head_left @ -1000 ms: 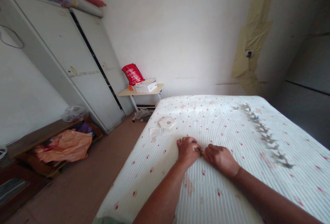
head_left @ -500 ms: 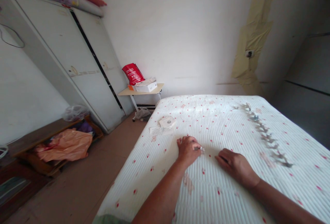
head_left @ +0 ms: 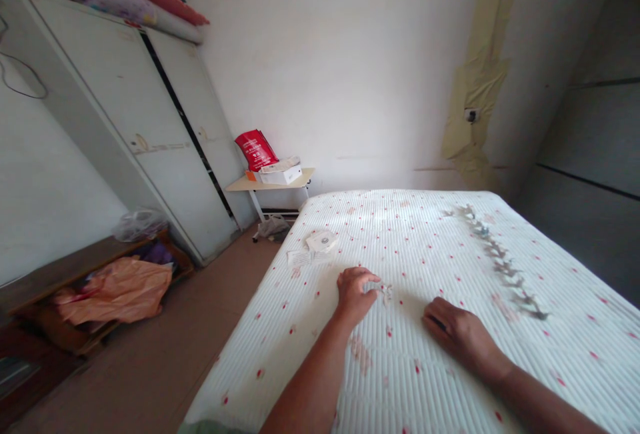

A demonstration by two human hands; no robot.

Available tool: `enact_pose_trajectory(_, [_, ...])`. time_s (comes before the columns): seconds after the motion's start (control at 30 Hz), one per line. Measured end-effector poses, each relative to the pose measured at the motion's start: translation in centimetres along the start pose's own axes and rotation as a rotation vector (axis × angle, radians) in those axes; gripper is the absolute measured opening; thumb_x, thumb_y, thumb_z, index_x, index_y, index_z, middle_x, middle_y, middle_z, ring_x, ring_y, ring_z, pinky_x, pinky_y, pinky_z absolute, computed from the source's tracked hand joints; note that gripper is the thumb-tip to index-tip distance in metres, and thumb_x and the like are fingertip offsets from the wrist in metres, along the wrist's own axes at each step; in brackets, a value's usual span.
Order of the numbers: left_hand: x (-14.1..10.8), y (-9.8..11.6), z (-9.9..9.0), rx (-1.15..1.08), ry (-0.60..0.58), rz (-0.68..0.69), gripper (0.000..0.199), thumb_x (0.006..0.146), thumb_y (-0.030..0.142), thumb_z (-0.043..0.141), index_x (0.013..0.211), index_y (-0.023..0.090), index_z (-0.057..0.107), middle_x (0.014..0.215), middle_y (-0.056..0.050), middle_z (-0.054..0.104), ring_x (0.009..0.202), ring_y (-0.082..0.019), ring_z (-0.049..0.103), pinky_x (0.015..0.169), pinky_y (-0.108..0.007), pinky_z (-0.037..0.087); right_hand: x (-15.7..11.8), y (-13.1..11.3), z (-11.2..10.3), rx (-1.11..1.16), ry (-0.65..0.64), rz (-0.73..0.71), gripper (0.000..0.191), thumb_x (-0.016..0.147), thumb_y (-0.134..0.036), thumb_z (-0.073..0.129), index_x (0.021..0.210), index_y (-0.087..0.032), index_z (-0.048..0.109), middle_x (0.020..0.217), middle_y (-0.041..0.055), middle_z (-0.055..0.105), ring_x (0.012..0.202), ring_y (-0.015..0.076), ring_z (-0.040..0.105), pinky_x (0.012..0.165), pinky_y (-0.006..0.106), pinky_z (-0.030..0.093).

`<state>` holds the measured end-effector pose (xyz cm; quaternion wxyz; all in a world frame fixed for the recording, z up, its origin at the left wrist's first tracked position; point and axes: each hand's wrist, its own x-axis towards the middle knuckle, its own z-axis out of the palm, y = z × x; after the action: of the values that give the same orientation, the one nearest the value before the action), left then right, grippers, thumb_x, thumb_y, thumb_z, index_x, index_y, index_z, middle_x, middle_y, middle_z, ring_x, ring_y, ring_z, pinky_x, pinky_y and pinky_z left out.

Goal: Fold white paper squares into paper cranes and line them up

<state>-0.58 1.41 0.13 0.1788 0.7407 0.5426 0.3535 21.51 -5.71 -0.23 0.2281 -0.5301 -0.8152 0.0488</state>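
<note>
L hand [head_left: 356,293] nr obj. [head_left: 385,290], R hand [head_left: 460,333] curled

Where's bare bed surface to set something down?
Bare: between left forearm and right forearm; between left forearm and the left edge of the bed; right of the row of small items. Crowded: small pale piece by the left hand, papers beyond.

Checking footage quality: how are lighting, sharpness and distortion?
All head view: bright patch far along the quilted bedspread, dim right edge; row of small figures and pale piece by the left fingers blurred; wardrobe leaning, probably lens distortion.
</note>
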Motion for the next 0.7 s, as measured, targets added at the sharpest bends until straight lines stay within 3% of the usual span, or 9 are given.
enact_pose_trajectory(0.17, [-1.7,0.2,-0.9,0.003,0.065,0.005,0.006,0.062,0.021,0.067,0.068,0.022,0.066,0.085,0.002,0.065,0.091,-0.016,0.055,0.092,-0.032,0.035,-0.3,0.0,-0.1,0.006,-0.021,0.030,0.027,0.088,-0.029,0.035,0.073,-0.020,0.055,0.072,0.0030,0.056,0.063,0.0140,0.055,0.059,0.025,0.041])
enact_pose_trajectory(0.37, [-2.8,1.6,0.0,0.198,-0.011,0.006,0.028,0.054,0.040,0.074,0.077,0.026,0.063,0.091,0.001,0.061,0.096,-0.020,0.050,0.096,-0.040,0.027,1.0,0.3,-0.5,0.115,-0.008,0.076,0.022,0.084,-0.027,0.039,0.078,-0.020,0.059,0.077,0.0030,0.060,0.069,0.0147,0.057,0.063,0.025,0.043])
enact_pose_trajectory(0.7, [-1.7,1.8,0.8,0.268,-0.029,-0.023,0.015,0.062,0.032,0.067,0.076,0.027,0.065,0.092,0.001,0.059,0.097,-0.019,0.049,0.099,-0.040,0.023,1.7,0.7,0.0,0.137,-0.032,0.085,0.021,0.083,-0.024,0.038,0.077,-0.020,0.058,0.076,0.0029,0.059,0.068,0.0148,0.056,0.063,0.025,0.041])
